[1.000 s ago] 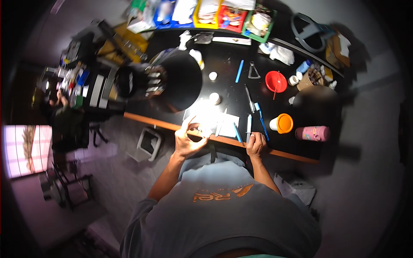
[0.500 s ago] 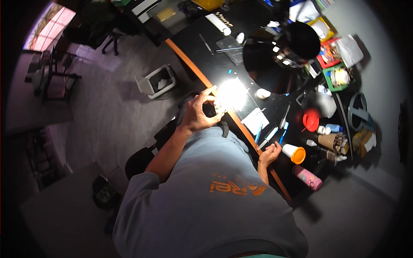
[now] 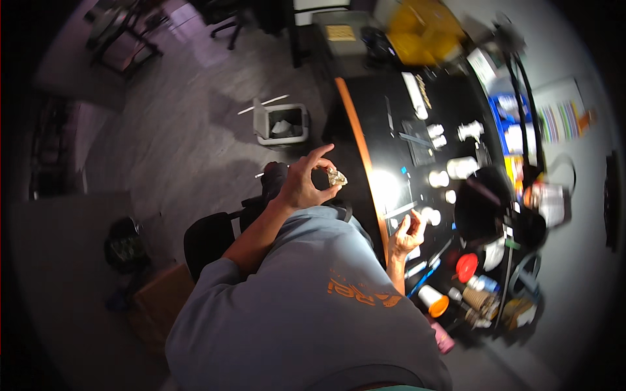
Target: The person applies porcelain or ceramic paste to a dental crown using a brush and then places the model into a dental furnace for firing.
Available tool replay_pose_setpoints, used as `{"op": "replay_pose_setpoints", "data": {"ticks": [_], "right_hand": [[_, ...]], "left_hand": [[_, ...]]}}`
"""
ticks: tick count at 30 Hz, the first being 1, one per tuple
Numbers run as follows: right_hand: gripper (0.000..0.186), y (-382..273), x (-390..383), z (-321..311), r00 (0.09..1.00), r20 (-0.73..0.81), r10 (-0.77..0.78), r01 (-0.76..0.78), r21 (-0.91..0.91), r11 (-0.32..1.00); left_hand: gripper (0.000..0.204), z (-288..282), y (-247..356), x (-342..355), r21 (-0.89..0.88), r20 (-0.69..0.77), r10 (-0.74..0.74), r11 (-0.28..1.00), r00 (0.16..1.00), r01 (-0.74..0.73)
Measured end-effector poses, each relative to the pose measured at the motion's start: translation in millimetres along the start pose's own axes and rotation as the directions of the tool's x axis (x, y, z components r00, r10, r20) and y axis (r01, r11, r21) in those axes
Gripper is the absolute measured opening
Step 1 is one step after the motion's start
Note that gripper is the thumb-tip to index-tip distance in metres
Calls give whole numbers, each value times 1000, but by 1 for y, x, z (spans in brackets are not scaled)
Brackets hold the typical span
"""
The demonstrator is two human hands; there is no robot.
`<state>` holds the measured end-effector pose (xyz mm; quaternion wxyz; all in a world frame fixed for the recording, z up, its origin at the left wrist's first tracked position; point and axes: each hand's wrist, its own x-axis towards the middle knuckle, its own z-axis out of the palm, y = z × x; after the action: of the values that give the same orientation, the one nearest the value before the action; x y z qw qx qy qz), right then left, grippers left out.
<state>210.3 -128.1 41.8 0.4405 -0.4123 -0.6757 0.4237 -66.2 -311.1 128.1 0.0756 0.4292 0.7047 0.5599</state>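
My left hand point(image 3: 305, 180) is raised in front of my lap, left of the table edge. Its thumb and fingers curl around a small, lumpy cream-coloured piece point(image 3: 336, 176) that looks like a tooth cast. Over the table's near edge is my right hand point(image 3: 407, 236), its fingertips drawn together. A thin pale stick point(image 3: 399, 210) lies close to those fingertips; whether they grip it cannot be made out. Beside the right hand stands a small white jar point(image 3: 430, 216), and a bright lamp spot falls on the black table point(image 3: 372, 107) just beyond.
A dark lamp head point(image 3: 482, 203) hangs over the table's right side. Pens point(image 3: 424, 277), a white cup with an orange lid point(image 3: 433, 300) and a pink bottle point(image 3: 443, 337) are nearer me. Several white jars stand farther back. A grey bin point(image 3: 282, 138) is on the floor, left of the table.
My view has turned, so the table appears farther right. The left hand's piece has left the bright lamp spot and shows plainly. My right hand has moved from the pens toward the small jar, fingertips raised.
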Motion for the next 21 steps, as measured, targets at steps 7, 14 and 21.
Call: {"op": "replay_pose_setpoints", "data": {"ticks": [7, 14, 21], "right_hand": [[16, -57, 49, 147, 941, 285, -183, 236, -165, 957], [15, -144, 52, 369, 830, 547, -109, 166, -57, 984], [13, -163, 44, 542, 672, 727, -139, 91, 105, 990]], "left_hand": [[92, -120, -67, 34, -16, -185, -70, 998, 980, 69], [90, -298, -106, 37, 178, -429, -125, 959, 895, 220], [85, -433, -132, 9, 246, -620, -189, 875, 762, 417]]}}
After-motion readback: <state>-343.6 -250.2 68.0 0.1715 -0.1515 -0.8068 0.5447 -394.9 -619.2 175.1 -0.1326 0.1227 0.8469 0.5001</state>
